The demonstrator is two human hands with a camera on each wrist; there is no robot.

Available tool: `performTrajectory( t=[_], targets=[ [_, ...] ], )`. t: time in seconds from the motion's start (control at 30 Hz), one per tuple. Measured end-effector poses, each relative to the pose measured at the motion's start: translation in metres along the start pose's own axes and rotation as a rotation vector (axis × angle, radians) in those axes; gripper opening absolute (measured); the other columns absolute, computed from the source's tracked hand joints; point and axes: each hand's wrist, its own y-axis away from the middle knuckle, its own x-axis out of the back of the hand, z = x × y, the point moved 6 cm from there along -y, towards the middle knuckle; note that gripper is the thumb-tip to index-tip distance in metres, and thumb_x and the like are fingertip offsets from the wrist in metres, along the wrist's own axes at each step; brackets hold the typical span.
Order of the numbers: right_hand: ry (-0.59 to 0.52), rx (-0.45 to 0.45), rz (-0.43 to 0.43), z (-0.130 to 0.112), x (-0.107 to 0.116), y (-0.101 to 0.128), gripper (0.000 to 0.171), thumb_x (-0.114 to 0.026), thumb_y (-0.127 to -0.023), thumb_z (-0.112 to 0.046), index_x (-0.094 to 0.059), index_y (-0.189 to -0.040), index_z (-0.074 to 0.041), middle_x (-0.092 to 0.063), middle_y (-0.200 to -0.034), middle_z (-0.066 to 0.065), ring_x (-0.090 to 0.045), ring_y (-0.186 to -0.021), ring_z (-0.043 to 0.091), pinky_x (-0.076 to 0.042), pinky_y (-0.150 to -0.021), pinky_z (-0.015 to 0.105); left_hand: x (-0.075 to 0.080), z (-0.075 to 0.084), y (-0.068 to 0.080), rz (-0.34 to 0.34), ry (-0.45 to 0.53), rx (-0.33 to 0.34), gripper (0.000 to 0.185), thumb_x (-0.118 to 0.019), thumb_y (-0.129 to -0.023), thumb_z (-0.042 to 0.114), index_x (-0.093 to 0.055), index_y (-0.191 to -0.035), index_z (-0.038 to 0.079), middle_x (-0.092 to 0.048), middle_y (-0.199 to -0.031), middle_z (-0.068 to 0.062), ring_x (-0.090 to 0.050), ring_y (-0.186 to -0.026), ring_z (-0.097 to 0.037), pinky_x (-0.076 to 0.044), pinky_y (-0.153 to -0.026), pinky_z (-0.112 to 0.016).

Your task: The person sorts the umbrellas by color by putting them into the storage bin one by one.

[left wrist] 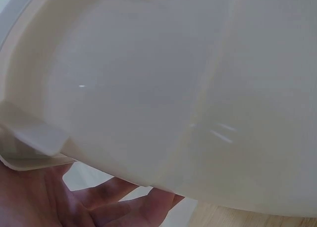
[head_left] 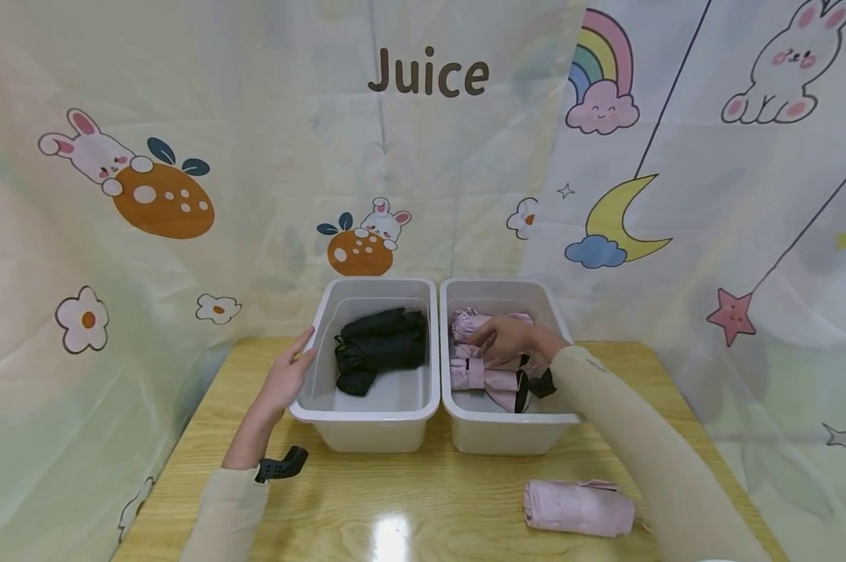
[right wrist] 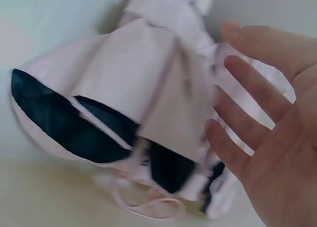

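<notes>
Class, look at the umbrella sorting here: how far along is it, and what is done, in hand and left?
Done: black umbrellas lie in the left bin, pink umbrellas in the right bin. In hand: the right hand hovers open over the pink ones, while the left hand rests on the left bin's rim. Left: one pink umbrella on the table.

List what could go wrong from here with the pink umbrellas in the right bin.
1. The right hand is open over the pink umbrellas; their loose canopy folds and strap may snag fingers.
2. The left hand only rests on the left bin, so the right bin could slide.
</notes>
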Motion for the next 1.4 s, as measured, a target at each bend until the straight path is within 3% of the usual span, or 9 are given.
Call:
performTrajectory(
  t=[0.1,0.3,0.5,0.67,0.83,0.97,1.07,1.23,1.4],
  targets=[
    [-0.029,0.004,0.016,-0.013,0.012,0.012,0.045,-0.069,-0.087,0.000,-0.059,-0.131,0.003,-0.058,-0.128,0.024,-0.054,-0.117,0.041,-0.053,-0.083,0.042,0.001,-0.008,-0.005,0.012,-0.020,-0.015,0.054,-0.037,-0.106,0.036,-0.019,-0.156,0.029,-0.015,-0.160,-0.013,-0.036,-0.133,-0.044,-0.037,-0.100,-0.059],
    [-0.014,0.077,0.112,-0.048,0.040,0.054,0.043,-0.069,-0.090,-0.009,-0.060,-0.131,-0.003,-0.059,-0.127,0.020,-0.060,-0.109,0.035,-0.054,-0.081,0.041,0.000,-0.008,-0.006,0.011,-0.031,-0.035,0.055,-0.037,-0.106,0.039,-0.019,-0.156,0.030,-0.015,-0.160,-0.013,-0.037,-0.132,-0.044,-0.037,-0.100,-0.059],
    [0.042,0.169,0.254,-0.088,0.060,0.115,0.039,-0.072,-0.089,-0.014,-0.064,-0.127,-0.012,-0.065,-0.119,0.004,-0.064,-0.103,0.023,-0.053,-0.085,0.041,0.005,-0.006,-0.006,0.019,-0.022,-0.033,0.054,-0.037,-0.106,0.039,-0.019,-0.156,0.031,-0.017,-0.159,-0.013,-0.037,-0.132,-0.043,-0.037,-0.100,-0.059],
    [0.142,0.271,0.384,-0.109,0.056,0.179,0.032,-0.072,-0.089,-0.009,-0.068,-0.120,-0.011,-0.067,-0.111,-0.002,-0.064,-0.094,0.016,-0.054,-0.078,0.036,0.006,-0.005,-0.005,0.021,-0.030,-0.037,0.055,-0.036,-0.106,0.038,-0.018,-0.156,0.029,-0.016,-0.160,-0.014,-0.036,-0.132,-0.044,-0.036,-0.101,-0.058],
    [0.204,0.308,0.431,-0.114,0.030,0.229,0.027,-0.074,-0.087,-0.012,-0.070,-0.112,-0.022,-0.067,-0.100,-0.009,-0.062,-0.085,0.009,-0.053,-0.066,0.026,0.007,-0.007,-0.004,0.035,-0.027,-0.031,0.055,-0.037,-0.106,0.037,-0.020,-0.156,0.028,-0.017,-0.160,-0.012,-0.039,-0.131,-0.043,-0.038,-0.100,-0.058],
    [0.197,0.284,0.349,-0.108,-0.012,0.248,0.023,-0.073,-0.089,-0.020,-0.068,-0.110,-0.028,-0.066,-0.097,-0.013,-0.060,-0.082,0.006,-0.051,-0.062,0.025,0.005,-0.009,-0.003,0.032,-0.021,-0.030,0.055,-0.037,-0.106,0.037,-0.019,-0.157,0.028,-0.016,-0.160,-0.011,-0.038,-0.131,-0.043,-0.038,-0.099,-0.058],
    [0.153,0.230,0.284,-0.095,-0.045,0.255,0.022,-0.072,-0.090,-0.027,-0.067,-0.111,-0.027,-0.064,-0.100,-0.015,-0.059,-0.084,0.005,-0.050,-0.062,0.026,0.003,-0.010,-0.003,0.021,-0.017,-0.038,0.054,-0.037,-0.106,0.036,-0.019,-0.157,0.028,-0.017,-0.160,-0.011,-0.039,-0.131,-0.043,-0.039,-0.098,-0.059],
    [0.130,0.168,0.298,-0.057,-0.092,0.256,0.028,-0.074,-0.087,-0.028,-0.067,-0.114,-0.025,-0.064,-0.108,-0.013,-0.060,-0.094,0.008,-0.053,-0.071,0.031,0.000,-0.010,-0.003,0.012,-0.014,-0.043,0.054,-0.037,-0.106,0.036,-0.019,-0.156,0.029,-0.018,-0.159,-0.013,-0.039,-0.131,-0.044,-0.040,-0.098,-0.058],
    [0.241,0.040,0.359,-0.021,-0.133,0.252,0.040,-0.079,-0.082,-0.032,-0.067,-0.119,-0.020,-0.063,-0.115,-0.005,-0.060,-0.103,0.018,-0.052,-0.083,0.042,0.000,-0.009,-0.004,0.008,-0.004,-0.025,0.054,-0.037,-0.106,0.036,-0.018,-0.156,0.029,-0.019,-0.159,-0.016,-0.039,-0.130,-0.044,-0.040,-0.097,-0.058]
  ],
)
